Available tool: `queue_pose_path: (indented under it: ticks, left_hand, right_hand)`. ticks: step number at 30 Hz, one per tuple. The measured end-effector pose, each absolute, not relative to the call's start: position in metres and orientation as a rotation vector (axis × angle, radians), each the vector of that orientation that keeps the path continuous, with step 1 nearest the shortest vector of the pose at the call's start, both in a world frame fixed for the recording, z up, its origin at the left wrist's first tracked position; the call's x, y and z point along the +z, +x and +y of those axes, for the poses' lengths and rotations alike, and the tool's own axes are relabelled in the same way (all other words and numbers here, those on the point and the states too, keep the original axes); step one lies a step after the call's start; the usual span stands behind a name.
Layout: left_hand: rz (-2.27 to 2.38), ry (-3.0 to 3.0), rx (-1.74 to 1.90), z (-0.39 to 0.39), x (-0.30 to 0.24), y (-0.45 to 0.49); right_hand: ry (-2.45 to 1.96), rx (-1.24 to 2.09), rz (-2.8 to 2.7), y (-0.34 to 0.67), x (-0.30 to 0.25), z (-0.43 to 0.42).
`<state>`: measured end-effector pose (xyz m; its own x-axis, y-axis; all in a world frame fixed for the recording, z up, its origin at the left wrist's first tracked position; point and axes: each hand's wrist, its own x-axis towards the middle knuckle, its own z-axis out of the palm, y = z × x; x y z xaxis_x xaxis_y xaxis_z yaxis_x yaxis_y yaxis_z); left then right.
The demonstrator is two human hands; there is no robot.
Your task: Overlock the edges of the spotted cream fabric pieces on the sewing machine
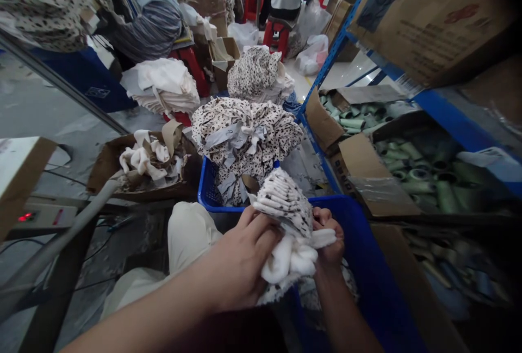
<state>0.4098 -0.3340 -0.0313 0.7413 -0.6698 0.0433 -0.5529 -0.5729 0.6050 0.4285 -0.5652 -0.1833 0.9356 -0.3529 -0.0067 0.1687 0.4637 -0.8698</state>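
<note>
Both my hands grip one bundle of spotted white fabric pieces over a blue plastic crate. My left hand is closed on the bundle's left side, fingers curled into the cloth. My right hand clutches its right side from behind, fingers wrapped round the white ends. More fabric lies under the bundle in the crate.
A second blue crate ahead holds tied spotted bundles. A cardboard box of white scraps sits left. Boxes of green thread cones fill the blue shelf at right. People sit working on red stools at the back.
</note>
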Motion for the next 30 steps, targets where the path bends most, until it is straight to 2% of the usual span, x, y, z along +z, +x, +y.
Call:
queue_pose_path:
  ticks: [7, 15, 22, 30]
  left_hand:
    - [-0.978, 2.368, -0.285, -0.339, -0.026, 0.408]
    - [-1.056, 2.414, -0.120, -0.334, -0.033, 0.403]
    - [-1.005, 2.414, -0.292, -0.332, -0.021, 0.410]
    - [-1.019, 2.412, -0.294, -0.328, -0.023, 0.412]
  right_hand:
    - [-0.983, -0.287, 0.185, 0.430, -0.188, -0.565]
    - [-1.013, -0.334, 0.197, 0.432, -0.174, -0.564]
    - [-1.021, -0.326, 0.255, 0.427, -0.172, -0.560]
    - [-0.970, -0.292, 0.255, 0.426, -0.176, -0.550]
